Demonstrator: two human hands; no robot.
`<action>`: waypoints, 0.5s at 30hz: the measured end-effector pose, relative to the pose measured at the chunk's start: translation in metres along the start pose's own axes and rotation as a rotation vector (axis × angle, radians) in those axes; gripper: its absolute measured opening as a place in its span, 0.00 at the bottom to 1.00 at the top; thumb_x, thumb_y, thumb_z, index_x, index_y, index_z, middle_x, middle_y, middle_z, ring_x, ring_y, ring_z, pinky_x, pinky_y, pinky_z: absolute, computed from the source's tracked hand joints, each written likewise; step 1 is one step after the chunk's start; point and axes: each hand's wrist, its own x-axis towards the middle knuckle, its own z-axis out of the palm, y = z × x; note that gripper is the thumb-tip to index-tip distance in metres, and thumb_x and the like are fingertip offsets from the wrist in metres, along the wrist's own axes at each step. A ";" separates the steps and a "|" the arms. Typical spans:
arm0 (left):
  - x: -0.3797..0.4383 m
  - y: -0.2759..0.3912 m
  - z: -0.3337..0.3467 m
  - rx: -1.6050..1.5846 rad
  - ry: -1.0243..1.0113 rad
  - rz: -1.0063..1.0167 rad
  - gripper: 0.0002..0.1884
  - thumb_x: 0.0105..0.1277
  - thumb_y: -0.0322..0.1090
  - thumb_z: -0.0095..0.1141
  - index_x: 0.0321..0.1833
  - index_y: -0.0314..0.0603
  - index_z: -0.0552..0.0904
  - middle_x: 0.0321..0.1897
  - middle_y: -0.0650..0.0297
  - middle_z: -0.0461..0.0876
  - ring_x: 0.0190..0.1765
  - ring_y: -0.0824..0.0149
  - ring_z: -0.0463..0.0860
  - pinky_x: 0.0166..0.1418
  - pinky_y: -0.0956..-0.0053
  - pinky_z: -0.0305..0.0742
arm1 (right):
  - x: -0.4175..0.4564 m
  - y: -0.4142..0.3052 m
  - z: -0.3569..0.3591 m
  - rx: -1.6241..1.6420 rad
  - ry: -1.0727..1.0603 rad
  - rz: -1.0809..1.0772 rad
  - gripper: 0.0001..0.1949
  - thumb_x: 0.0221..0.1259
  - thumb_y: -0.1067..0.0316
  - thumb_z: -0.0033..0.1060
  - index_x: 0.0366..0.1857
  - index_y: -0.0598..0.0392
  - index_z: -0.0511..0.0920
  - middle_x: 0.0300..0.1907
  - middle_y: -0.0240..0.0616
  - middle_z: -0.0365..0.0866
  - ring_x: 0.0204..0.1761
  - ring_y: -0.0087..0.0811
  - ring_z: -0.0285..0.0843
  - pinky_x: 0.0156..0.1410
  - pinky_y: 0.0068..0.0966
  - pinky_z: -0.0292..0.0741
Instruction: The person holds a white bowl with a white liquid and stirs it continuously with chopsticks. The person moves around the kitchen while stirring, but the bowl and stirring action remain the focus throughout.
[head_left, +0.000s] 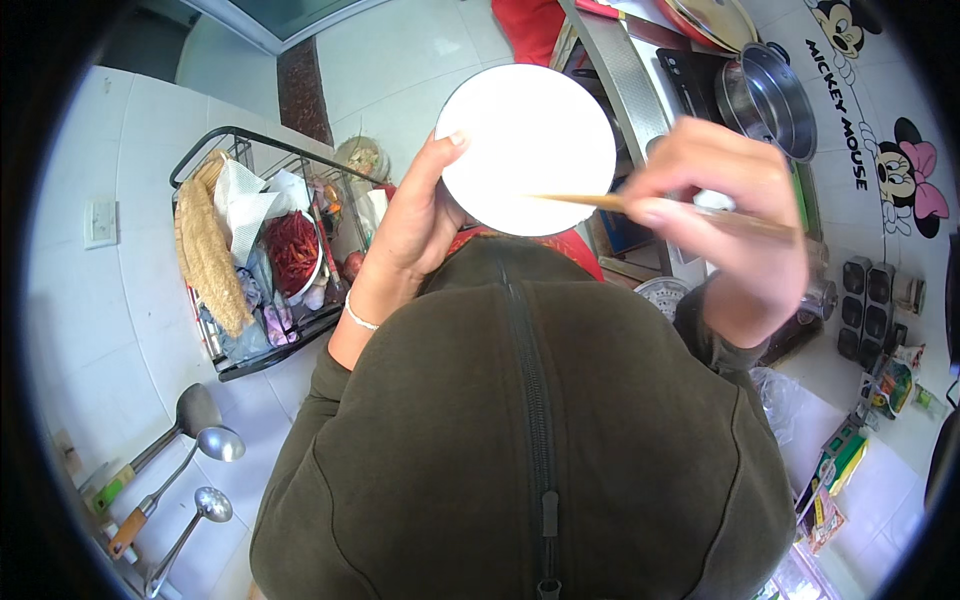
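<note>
A round white bowl (529, 139) is held in front of my chest. My left hand (427, 191) grips it from the left, the thumb laid over its rim and the other fingers hidden beneath. Glare washes out the inside, so any contents cannot be made out. In my right hand (720, 187), blurred by motion, are wooden chopsticks (577, 199). Their tips point left and lie over the lower part of the bowl; whether they touch it is not clear.
On the right, a steel pot (769, 101) stands by a black cooktop (686, 82) on the counter (622, 75). At left, a black wire rack (247, 135) holds dried red chilies (292, 255). Ladles (221, 444) hang on the tiled wall below. A colander (661, 294) sits near my right elbow.
</note>
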 end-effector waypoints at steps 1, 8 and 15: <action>0.001 0.000 0.000 -0.006 -0.006 -0.004 0.34 0.77 0.50 0.59 0.74 0.26 0.73 0.68 0.48 0.81 0.71 0.55 0.81 0.76 0.57 0.75 | 0.006 -0.002 0.010 -0.043 0.069 0.001 0.07 0.67 0.68 0.73 0.36 0.62 0.87 0.36 0.36 0.86 0.35 0.24 0.82 0.37 0.21 0.74; -0.001 0.002 0.003 -0.006 0.019 0.001 0.34 0.77 0.49 0.59 0.74 0.25 0.73 0.68 0.47 0.81 0.71 0.54 0.81 0.76 0.57 0.75 | -0.002 -0.001 0.002 0.042 0.059 0.093 0.07 0.65 0.69 0.77 0.33 0.59 0.85 0.30 0.34 0.81 0.30 0.21 0.80 0.34 0.22 0.71; 0.000 0.001 0.002 0.002 0.012 -0.007 0.34 0.78 0.49 0.58 0.74 0.25 0.73 0.68 0.47 0.82 0.70 0.55 0.81 0.76 0.58 0.75 | -0.007 0.004 -0.012 -0.009 0.055 0.042 0.07 0.66 0.72 0.73 0.32 0.63 0.85 0.28 0.36 0.80 0.27 0.26 0.77 0.33 0.23 0.69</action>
